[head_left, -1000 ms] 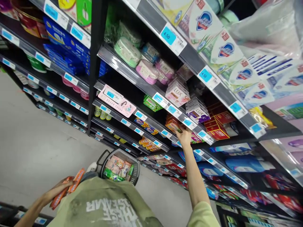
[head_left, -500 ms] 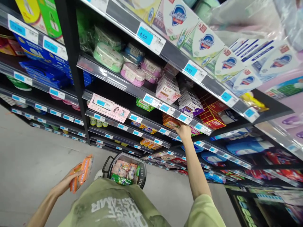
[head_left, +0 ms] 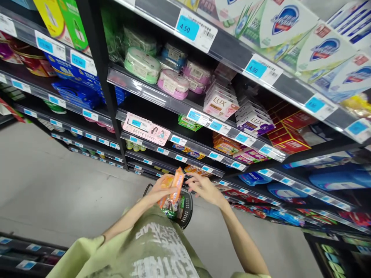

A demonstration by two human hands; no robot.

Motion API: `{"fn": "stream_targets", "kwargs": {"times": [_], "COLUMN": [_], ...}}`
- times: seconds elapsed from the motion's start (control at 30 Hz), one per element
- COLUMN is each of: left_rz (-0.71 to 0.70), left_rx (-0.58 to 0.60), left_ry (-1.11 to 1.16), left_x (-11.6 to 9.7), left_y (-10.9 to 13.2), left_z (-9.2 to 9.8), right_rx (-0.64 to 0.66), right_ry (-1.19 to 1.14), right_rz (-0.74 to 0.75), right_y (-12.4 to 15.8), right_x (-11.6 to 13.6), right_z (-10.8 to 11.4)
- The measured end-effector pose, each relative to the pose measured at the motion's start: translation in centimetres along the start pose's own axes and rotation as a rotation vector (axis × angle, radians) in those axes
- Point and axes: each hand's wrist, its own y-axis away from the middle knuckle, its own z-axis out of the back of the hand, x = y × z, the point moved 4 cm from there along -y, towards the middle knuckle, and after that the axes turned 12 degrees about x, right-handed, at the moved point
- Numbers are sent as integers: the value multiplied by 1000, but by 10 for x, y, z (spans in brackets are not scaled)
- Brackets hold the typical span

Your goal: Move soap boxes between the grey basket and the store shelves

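My left hand (head_left: 158, 193) is closed around orange soap packs (head_left: 177, 186), held upright over the basket. Just to their right hovers my right hand (head_left: 204, 189), fingers apart and nothing seen in them; its fingertips come close to the packs, and I cannot tell whether they touch. Below both hands stands a dark shopping basket (head_left: 188, 210), partly hidden by my hands and shirt. Green wrapped packs (head_left: 169, 213) and other small packs lie in it. Similar orange packs (head_left: 226, 144) sit on a shelf ahead.
Shelves with price tags rise in front. They hold LUX soap boxes (head_left: 220, 104), plastic soap dishes (head_left: 142, 65), a green pack (head_left: 189, 122), red boxes (head_left: 290, 133) and blue bottles (head_left: 342, 179). Grey floor (head_left: 78, 189) stretches to the left.
My right hand has come away from the orange packs on the shelf, down to the basket. My left hand has brought its orange packs rightward, over the basket.
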Motion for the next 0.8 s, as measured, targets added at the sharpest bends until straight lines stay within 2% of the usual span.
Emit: {"fn": "stream_targets", "kwargs": {"times": [0.03, 0.07, 0.17, 0.23, 0.3, 0.37, 0.43, 0.5, 0.57, 0.67, 0.73, 0.8], "left_rz": [-42, -78, -203, -277, -282, -254, -230, -204, -147, -35, 32, 99], "left_rx": [-32, -78, -202, -211, -174, -121, -84, -50, 8, 79, 102, 118], "left_ry": [-50, -141, -465, -551, -507, -343, -133, 21, 102, 185, 211, 222], "left_x": [-10, -19, -42, -53, -59, -60, -57, -48, -35, -5, 18, 41], "left_y": [-6, -11, -18, -17, -15, -13, -12, -11, -8, 5, 17, 28], "left_z": [-8, -13, -24, -27, -25, -19, -12, -5, -3, -6, -12, -18], "right_rx": [54, 46, -158, -243, -280, -306, -344, -382, -435, -544, -652, -751], "right_ry": [-71, -129, -310, -466, -623, -804, -962, -1018, -947, -666, -357, 78], "right_rz": [0, 8, 83, 105, 70, 28, 37, 69, 93, 135, 174, 230], "right_y": [-4, -7, -14, -16, -16, -14, -14, -15, -16, -10, -2, 7], "right_x": [-4, -9, -23, -31, -36, -39, -39, -39, -39, -32, -20, -1], "right_z": [-13, -21, -25, -23, -22, -22, -21, -17, -8, 18, 44, 73]}}
